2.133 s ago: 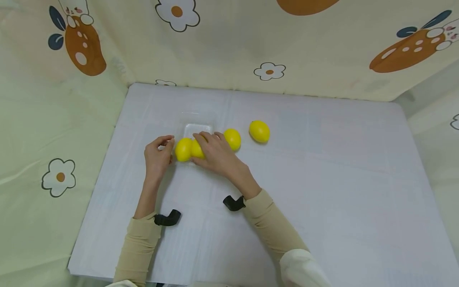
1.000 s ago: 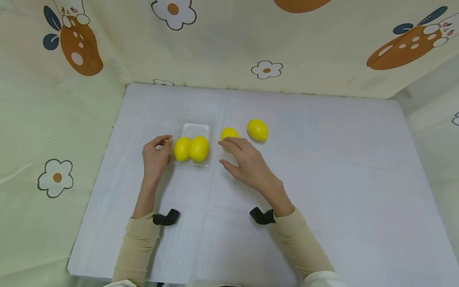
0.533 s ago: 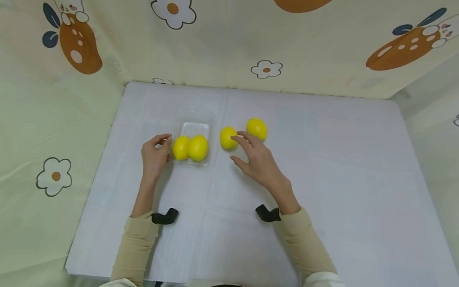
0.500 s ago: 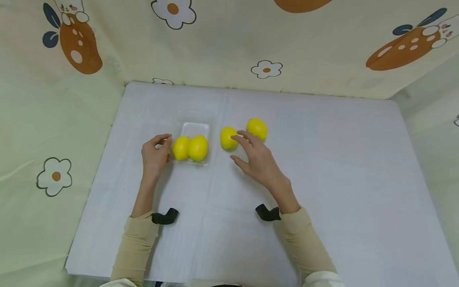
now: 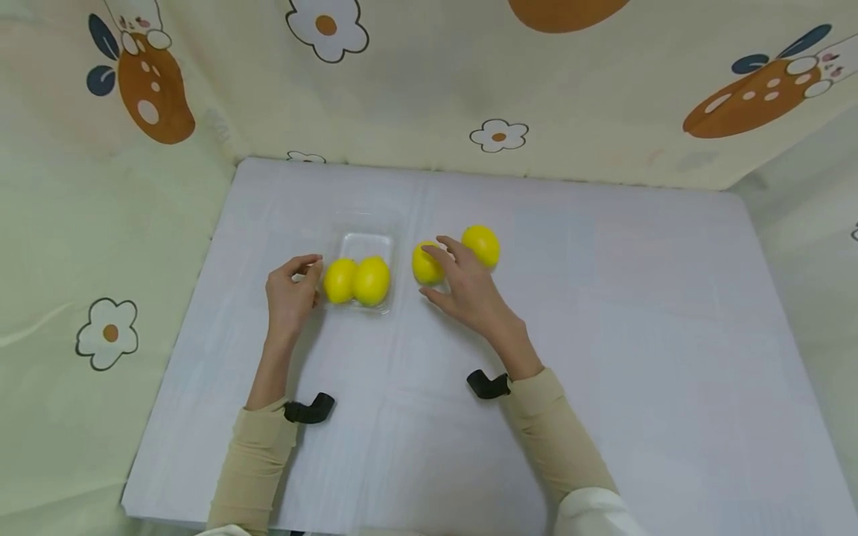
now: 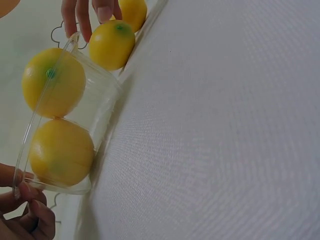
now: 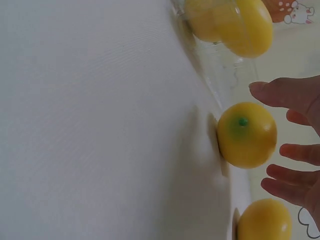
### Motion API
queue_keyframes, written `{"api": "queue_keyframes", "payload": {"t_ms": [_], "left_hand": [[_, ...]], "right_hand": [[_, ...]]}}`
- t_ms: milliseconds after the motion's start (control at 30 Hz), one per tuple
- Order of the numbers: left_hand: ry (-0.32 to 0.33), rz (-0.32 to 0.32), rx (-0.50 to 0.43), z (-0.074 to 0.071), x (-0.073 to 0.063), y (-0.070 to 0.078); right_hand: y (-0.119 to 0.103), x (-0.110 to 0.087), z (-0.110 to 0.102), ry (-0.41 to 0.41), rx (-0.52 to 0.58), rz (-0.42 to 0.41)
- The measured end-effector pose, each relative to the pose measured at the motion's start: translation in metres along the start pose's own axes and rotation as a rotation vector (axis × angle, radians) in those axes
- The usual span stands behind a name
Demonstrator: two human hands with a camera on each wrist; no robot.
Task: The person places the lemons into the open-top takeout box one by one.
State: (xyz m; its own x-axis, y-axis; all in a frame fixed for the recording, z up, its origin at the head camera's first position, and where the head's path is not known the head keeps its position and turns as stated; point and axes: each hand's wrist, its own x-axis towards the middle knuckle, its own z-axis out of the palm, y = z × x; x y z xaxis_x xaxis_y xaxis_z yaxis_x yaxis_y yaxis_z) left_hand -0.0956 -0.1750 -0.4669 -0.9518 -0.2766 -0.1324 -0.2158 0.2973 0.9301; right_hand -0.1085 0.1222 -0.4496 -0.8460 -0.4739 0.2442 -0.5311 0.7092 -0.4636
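Two yellow lemons (image 5: 371, 281) sit side by side in the near half of a clear plastic box (image 6: 102, 87). My left hand (image 5: 288, 298) pinches the box's left rim between thumb and fingers, as the left wrist view shows. Right of the box, a third lemon (image 7: 247, 135) rests on the table. Over it hovers my right hand (image 5: 469, 286), thumb and fingers spread apart, holding nothing. A fourth lemon (image 5: 481, 246) lies just beyond the right hand, partly covered by it in the head view.
A white-covered table (image 5: 637, 335) carries everything. Patterned cream curtains (image 5: 415, 89) stand at its back and sides. Black wrist mounts (image 5: 310, 409) stick out from both sleeves, low over the cloth.
My right hand has let go of a lemon in the box and moved right, out past the third lemon, then back left over it. My left hand has stayed at the box rim.
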Motion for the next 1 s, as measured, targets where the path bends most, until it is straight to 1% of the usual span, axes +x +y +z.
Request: {"api": "queue_keyframes", "payload": {"t_ms": [267,433,567,700,867,1000], "left_hand": [[0.004,0.007,-0.006,0.002,0.001,-0.002],[0.007,-0.008,-0.003,0.001,0.0,-0.001],[0.009,-0.016,-0.002,0.001,0.001,0.0],[0.008,-0.025,-0.005,0.001,0.001,0.0],[0.005,-0.03,-0.008,0.0,0.001,0.0],[0.005,-0.019,-0.003,0.0,0.002,0.001]], "right_hand": [[0.005,0.013,0.011,-0.074,0.007,0.058],[0.009,0.019,0.015,-0.136,0.014,0.094],[0.01,0.021,0.017,-0.169,0.024,0.115],[0.01,0.022,0.017,-0.183,0.047,0.117],[0.01,0.021,0.017,-0.177,0.075,0.128],[0.01,0.021,0.017,-0.174,0.079,0.133]]}}
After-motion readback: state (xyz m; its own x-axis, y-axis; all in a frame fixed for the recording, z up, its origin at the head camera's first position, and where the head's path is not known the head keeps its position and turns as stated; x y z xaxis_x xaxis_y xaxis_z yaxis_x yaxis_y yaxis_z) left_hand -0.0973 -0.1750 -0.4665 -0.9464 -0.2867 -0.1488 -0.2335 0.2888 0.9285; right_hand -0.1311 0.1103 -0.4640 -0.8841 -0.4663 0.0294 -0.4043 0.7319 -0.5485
